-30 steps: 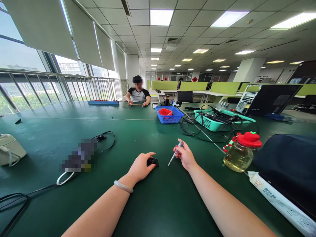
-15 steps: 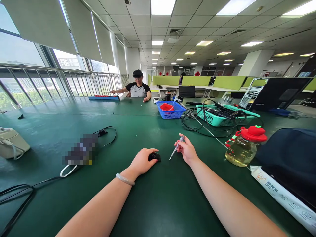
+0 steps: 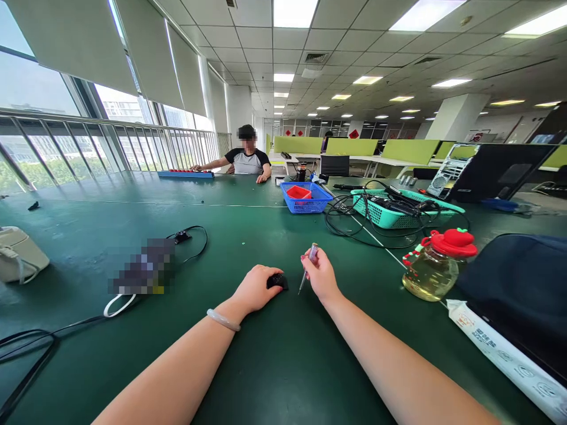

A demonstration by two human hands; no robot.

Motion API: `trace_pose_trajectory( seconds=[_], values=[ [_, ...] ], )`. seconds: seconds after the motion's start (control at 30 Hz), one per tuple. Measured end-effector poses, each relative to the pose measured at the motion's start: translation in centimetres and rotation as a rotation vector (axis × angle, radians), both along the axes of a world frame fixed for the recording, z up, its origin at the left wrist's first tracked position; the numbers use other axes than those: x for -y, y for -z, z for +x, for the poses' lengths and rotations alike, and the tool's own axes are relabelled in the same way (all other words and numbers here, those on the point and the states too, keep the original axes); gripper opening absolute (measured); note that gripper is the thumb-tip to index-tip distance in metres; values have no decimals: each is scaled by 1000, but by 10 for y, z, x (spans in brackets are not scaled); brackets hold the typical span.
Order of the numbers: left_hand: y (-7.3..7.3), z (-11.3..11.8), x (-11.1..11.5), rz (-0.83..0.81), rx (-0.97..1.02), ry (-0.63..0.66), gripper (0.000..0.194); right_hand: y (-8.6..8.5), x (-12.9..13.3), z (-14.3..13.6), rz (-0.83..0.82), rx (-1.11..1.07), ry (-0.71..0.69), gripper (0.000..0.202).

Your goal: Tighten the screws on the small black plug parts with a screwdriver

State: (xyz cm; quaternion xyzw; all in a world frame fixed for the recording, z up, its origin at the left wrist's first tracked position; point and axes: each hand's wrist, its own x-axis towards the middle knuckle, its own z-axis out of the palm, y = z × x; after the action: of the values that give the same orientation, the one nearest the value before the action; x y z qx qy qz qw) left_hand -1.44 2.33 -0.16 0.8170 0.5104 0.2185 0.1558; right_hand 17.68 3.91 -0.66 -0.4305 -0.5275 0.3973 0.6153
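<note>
My left hand (image 3: 257, 287) is wrapped round a small black object (image 3: 277, 281) resting on the dark green table (image 3: 283, 366). Just to its right, my right hand (image 3: 322, 274) grips a slim screwdriver (image 3: 311, 258) between thumb and fingers. The tool slants, its thin tip pointing down and left, close to the table and a short way right of the black object. Whether the tip touches the tabletop I cannot tell. A pale bracelet (image 3: 224, 319) circles my left wrist.
Ahead are a blue basket (image 3: 306, 203) with a red tray and a teal basket (image 3: 390, 219) of cables. A red-lidded jar (image 3: 432, 271) and dark bag (image 3: 516, 277) stand right. Left lies a cabled, blurred object (image 3: 148, 265). Across the table sits a person (image 3: 248, 160).
My right hand has moved slightly left with the screwdriver, which now stands steeper and nearer the black object. My left hand has barely moved.
</note>
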Motion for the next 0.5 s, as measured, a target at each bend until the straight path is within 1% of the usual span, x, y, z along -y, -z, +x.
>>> trace_pose_trajectory(
  seconds=[0.17,0.23,0.3,0.4,0.5],
  values=[
    [2,-1,0,12,16,10,40,-8,24,-11,276,405,68,21],
    [2,-1,0,25,16,25,38,-10,30,-12,361,498,53,20],
    [2,-1,0,42,13,39,36,-11,32,-12,410,568,35,20],
    [1,0,1,67,2,22,36,-10,29,-9,394,635,73,25],
    [2,0,2,79,-4,-3,38,-5,19,-1,244,570,182,34]
  ],
)
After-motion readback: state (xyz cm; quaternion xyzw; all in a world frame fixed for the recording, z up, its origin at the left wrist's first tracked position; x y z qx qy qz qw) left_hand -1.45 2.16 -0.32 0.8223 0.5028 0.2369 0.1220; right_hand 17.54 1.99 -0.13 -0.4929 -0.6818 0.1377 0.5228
